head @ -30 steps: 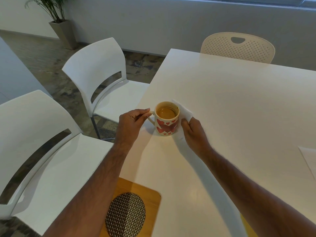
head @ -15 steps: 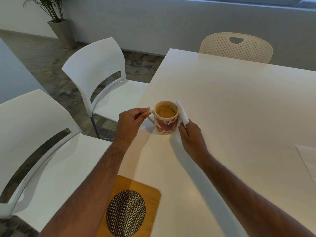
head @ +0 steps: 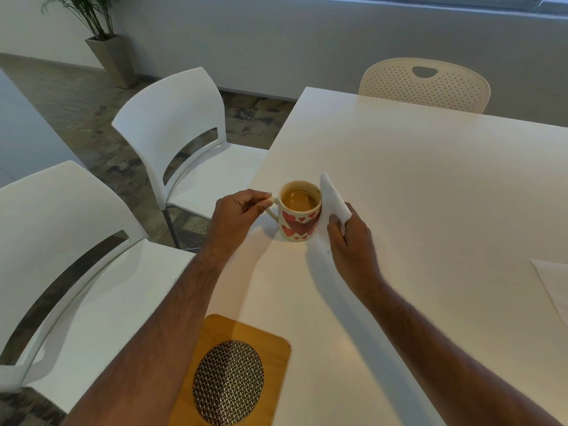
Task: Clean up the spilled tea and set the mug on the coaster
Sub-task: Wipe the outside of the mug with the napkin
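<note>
A: Where is the mug [head: 298,215]?

B: It stands upright on the white surface [head: 430,186], near the left edge, cream with red hearts on its side and milky brown tea inside. Its handle points left.

A: And the left hand [head: 235,218]?

B: It pinches the mug's handle, thumb and curled fingers closed on it.

A: The right hand [head: 350,244]?

B: It holds a white napkin [head: 333,199]. The fingers are curled round the napkin's lower part, and the sheet stands up against the right side of the mug, touching its wall and rising a little past the rim.

A: Any spilled tea showing?

B: I cannot tell; the surface round the mug's foot looks pale and shadowed, nothing I can call a puddle.

A: The coaster [head: 229,373]?

B: A wooden board with rounded corners and a round woven black-and-white inset. It lies on the surface at the near edge, well apart from the mug, partly under the left forearm.

A: What else is about?

B: Another sheet of paper [head: 553,284] at the right border. Two white chairs [head: 181,139] on the left, a perforated cream chair [head: 425,86] at the far end, and a potted plant [head: 101,35] in the corner.
</note>
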A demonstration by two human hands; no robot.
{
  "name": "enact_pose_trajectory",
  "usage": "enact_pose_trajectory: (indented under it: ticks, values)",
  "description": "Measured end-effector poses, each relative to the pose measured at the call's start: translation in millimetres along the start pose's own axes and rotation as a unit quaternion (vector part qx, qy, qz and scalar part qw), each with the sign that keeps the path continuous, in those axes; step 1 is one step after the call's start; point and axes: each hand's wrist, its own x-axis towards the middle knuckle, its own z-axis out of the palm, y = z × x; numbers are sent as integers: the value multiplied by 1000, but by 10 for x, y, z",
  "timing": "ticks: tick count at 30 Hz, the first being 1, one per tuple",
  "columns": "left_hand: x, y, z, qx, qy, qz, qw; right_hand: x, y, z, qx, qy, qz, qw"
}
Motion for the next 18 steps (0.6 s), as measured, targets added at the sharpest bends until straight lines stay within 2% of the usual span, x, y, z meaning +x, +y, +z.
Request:
enact_pose_trajectory:
  ticks: [6, 13, 18]
  values:
    - [66, -40, -55, 21, -70, 17, 997, 127, 33, 20, 1, 47, -18, 999]
    - [57, -53, 9, 25, -43, 24, 998, 175, 96, 0, -9, 31, -30, 999]
    - [61, -75, 15, 18, -37, 19, 999, 134, 152, -3, -22, -7, -2, 1000]
